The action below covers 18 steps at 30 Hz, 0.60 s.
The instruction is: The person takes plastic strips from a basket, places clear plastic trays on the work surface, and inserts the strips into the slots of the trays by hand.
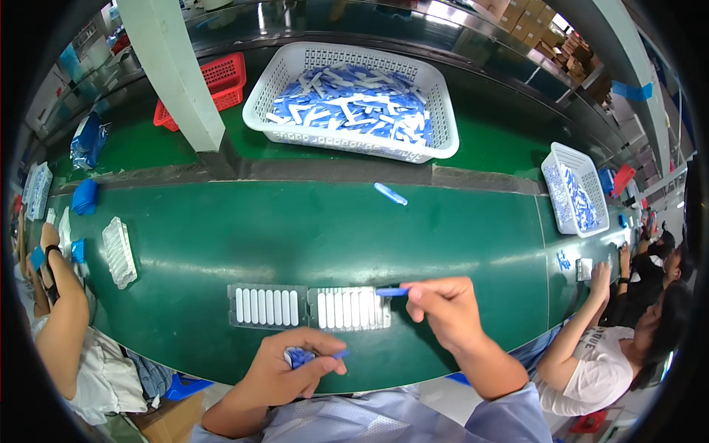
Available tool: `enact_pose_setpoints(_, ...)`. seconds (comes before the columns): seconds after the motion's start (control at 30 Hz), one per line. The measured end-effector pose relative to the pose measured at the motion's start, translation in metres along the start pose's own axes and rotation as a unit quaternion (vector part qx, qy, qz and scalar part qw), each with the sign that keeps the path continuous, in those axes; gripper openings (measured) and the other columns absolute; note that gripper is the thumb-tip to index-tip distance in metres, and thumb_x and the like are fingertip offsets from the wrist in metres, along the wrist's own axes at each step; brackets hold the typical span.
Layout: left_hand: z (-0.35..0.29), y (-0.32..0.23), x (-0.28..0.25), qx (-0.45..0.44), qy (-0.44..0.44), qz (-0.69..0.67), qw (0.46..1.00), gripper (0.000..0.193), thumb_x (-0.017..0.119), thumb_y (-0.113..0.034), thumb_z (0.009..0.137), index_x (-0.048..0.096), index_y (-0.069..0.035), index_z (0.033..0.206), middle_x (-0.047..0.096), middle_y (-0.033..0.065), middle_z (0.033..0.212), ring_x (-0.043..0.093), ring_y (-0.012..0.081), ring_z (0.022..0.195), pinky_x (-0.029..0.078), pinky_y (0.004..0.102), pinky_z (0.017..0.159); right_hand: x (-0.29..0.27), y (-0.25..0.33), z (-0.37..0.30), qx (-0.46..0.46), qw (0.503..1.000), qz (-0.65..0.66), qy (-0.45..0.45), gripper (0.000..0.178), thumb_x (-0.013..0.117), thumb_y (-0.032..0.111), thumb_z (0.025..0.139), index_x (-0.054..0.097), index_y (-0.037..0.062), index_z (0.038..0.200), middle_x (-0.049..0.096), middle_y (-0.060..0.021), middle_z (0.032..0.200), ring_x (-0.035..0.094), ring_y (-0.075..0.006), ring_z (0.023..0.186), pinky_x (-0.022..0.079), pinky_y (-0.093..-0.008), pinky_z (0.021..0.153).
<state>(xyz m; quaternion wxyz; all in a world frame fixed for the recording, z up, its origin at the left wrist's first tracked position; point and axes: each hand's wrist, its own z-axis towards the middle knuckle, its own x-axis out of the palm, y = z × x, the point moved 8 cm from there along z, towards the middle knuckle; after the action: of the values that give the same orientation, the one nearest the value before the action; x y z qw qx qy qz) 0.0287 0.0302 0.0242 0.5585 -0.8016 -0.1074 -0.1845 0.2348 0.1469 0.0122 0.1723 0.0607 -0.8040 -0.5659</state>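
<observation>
My right hand [443,310] pinches one slim blue stick-shaped piece [391,292] by its end, level with the table. The piece reaches over the right end of a clear plastic tray [321,325], in which white rounded strips [343,308] stand side by side. Joined to it or touching it on the left is a similar clear tray [233,314] with its own row of white strips [267,306]. Closer to me, my left hand [295,365] is closed around several blue pieces [299,357]; its fingers hide part of them.
A large white basket [351,142] heaped with blue and white pieces stands beyond the ledge. One loose blue piece [390,193] lies this side of it. A smaller white basket [561,192] is at right, a clear tray [118,252] at left. People work on both sides.
</observation>
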Motion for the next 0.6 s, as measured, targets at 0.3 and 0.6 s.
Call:
enact_pose_setpoints(0.3, 0.001, 0.019, -0.013, -0.008, 0.003, -0.051, 0.999, 0.03, 0.06, 0.001, 0.099, 0.065, 0.003, 0.129, 0.07, 0.0119, 0.095, 0.049, 0.0038, 0.049, 0.036, 0.0191, 0.044, 0.017, 0.007, 0.028, 0.051, 0.989, 0.014, 0.134, 0.014, 0.075, 0.006, 0.091, 0.076, -0.0054, 0.097, 0.073, -0.0107, 0.079, 0.064, -0.0135, 0.065, 0.052, -0.0279, 0.061)
enact_pose_setpoints(0.6, 0.006, 0.04, -0.012, -0.083, -0.015, -0.316, 0.945, 0.03, 0.052, -0.011, 0.106, 0.059, 0.002, 0.132, 0.064, 0.0116, 0.097, 0.041, 0.0053, 0.048, 0.032, 0.0193, 0.038, 0.06, 0.025, 0.043, -0.181, 0.8, -0.512, 0.256, 0.048, 0.075, 0.013, 0.079, 0.063, 0.0056, 0.125, 0.065, -0.0101, 0.084, 0.066, -0.0312, 0.084, 0.052, -0.0447, 0.075)
